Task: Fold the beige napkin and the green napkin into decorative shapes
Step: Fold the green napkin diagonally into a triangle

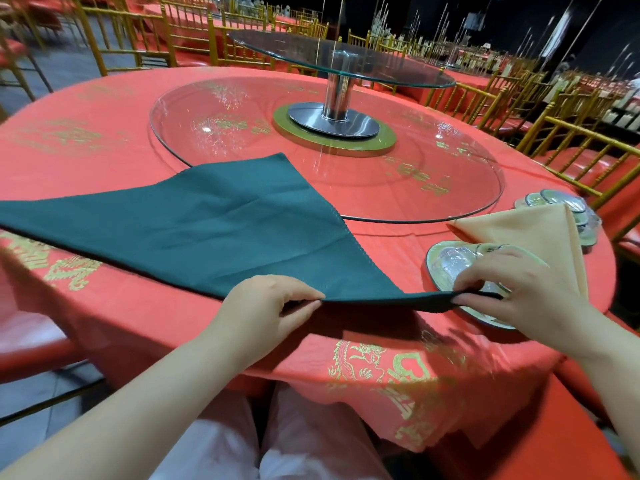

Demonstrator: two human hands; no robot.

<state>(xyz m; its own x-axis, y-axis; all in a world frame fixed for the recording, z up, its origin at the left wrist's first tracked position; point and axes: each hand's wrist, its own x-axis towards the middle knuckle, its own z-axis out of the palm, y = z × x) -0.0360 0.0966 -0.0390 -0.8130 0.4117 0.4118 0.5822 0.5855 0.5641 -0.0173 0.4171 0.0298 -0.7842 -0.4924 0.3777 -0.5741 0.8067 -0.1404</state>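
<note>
From the head camera, the green napkin (207,226) lies folded into a wide triangle on the red-clothed counter (104,133), its apex reaching onto the glass turntable (415,174) and its long folded edge running along the near side. The left hand (266,306) pinches that edge near its middle between thumb and fingers, and the right hand (516,289) pinches the right corner, which is lifted off the cloth and drawn over a plate (450,261). The beige napkin (526,233) rests apart at the right, folded to a peak and propped against small dishes (554,202) behind the plate. The green cloth looks light, soft and limp: it sags between the two grips and holds faint crease lines, so it will probably take a fold only if pressed flat. Its hemmed edges and corners seem the surest places to grip, since the middle would bunch. The plate under the right corner looks breakable, and dragging the cloth across it could shift it.
</note>
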